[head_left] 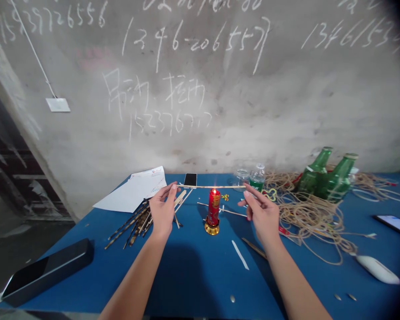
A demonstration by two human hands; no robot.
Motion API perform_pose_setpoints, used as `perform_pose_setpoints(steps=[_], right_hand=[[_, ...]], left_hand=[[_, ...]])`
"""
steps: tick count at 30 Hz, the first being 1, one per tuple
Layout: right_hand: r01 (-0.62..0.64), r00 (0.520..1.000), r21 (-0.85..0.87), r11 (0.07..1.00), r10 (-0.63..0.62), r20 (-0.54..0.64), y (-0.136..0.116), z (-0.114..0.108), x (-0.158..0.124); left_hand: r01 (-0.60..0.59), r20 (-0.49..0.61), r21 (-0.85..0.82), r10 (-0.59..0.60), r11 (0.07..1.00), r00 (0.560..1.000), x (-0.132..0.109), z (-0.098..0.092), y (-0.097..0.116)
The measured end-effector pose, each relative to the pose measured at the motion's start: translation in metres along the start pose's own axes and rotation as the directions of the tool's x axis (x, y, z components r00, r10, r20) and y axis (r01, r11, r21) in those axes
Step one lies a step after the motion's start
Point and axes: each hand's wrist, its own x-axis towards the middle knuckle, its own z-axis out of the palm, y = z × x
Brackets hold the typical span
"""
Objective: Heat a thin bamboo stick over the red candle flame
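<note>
Both my hands hold a thin bamboo strip [210,186] level, just above the flame of a lit red candle [214,211] on a gold base. My left hand [162,209] pinches the strip's left end. My right hand [260,210] pinches its right end. The candle stands on the blue table [193,271] between my hands. A pile of dark and pale bamboo sticks [138,222] lies just left of my left hand.
White papers [133,191] and a phone [190,179] lie at the back. Two green bottles [326,175], small clear bottles [253,178] and tangled cord [310,213] sit right. A dark case [46,271] lies near left, another phone [395,223] and a white object [376,269] far right. Loose strips [240,254] lie near my right hand.
</note>
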Motion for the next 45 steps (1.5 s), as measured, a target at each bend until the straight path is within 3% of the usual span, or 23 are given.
perform_pose_setpoints(steps=[18, 36, 42, 45], right_hand=[[0.041, 0.992, 0.046, 0.998, -0.035, -0.118, -0.0033, -0.0003, 0.0022], [0.026, 0.991, 0.098, 0.995, -0.013, -0.13, -0.0009, 0.0008, 0.0038], [-0.046, 0.99, 0.189, 0.981, 0.071, -0.125, -0.0034, 0.0018, 0.0048], [-0.076, 0.978, 0.274, 0.959, 0.126, -0.167, -0.0031, 0.0015, 0.0069]], left_hand=[[0.019, 0.064, 0.028, -0.021, 0.999, 0.998, -0.0027, 0.0038, 0.0032], [0.035, 0.122, 0.117, -0.05, 0.992, 0.991, -0.0036, 0.003, 0.0018], [0.01, 0.181, 0.142, -0.036, 0.99, 0.983, -0.0059, 0.0038, 0.0044], [-0.06, 0.192, 0.187, 0.024, 0.981, 0.981, -0.0069, 0.0047, 0.0053]])
